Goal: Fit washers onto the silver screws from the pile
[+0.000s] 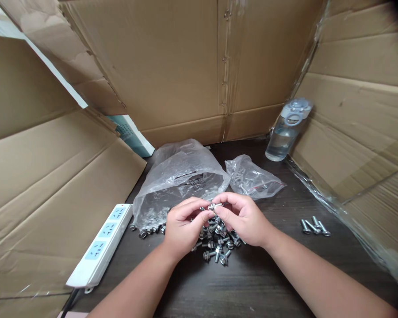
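Pinching a small steel bolt (214, 206) at twelve o'clock, the left hand (185, 222) and right hand (243, 218) clamp their fingertips on it above the loose bolt pile (215, 247); slick metal could slip free and roll across the dark tabletop (268, 282).

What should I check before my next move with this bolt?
Bolt pinched between left hand and right hand: ok.
Loose bolts piled together under the hands on the dark table: ok.
Small zip bag sealed: cannot tell.
Water bottle lid shut: ok.
Power strip free of bolts: ok.
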